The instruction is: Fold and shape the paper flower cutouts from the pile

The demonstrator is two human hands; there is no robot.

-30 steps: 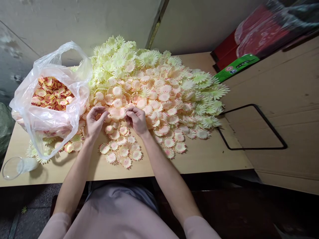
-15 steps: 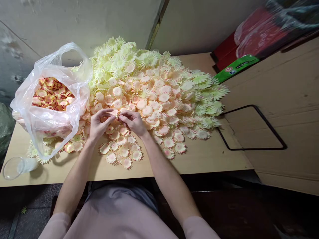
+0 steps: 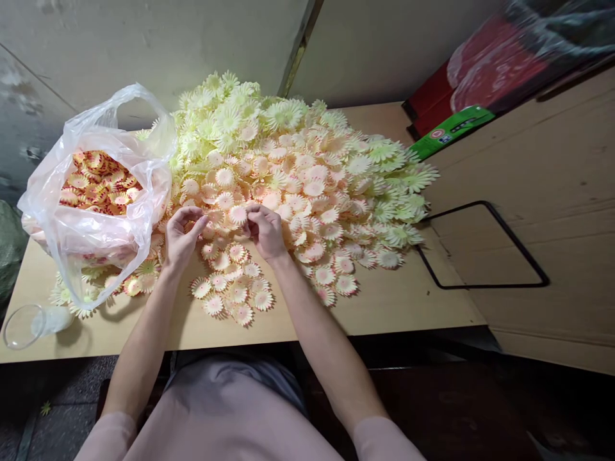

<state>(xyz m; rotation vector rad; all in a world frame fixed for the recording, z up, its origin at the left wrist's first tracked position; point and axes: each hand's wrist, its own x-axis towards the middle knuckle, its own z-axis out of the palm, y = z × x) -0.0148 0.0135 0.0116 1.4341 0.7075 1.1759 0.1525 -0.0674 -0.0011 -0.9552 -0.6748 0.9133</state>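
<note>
The right hand [image 3: 267,235] seems to pinch a pink-tipped flower disc [image 3: 237,215] by its edge, leaving its face uncovered; the left hand [image 3: 181,242] holds thumb and finger parted, nothing visible between. Beneath spreads the flower heap [image 3: 298,168], within easy reach.

On our desk [image 3: 398,310], flowers [image 3: 288,166] spread from the middle toward the back edge; a bag [image 3: 96,230] stands near the left edge, a cup [image 3: 50,320] at the front left corner, cardboard [image 3: 552,166] along the right edge.
</note>
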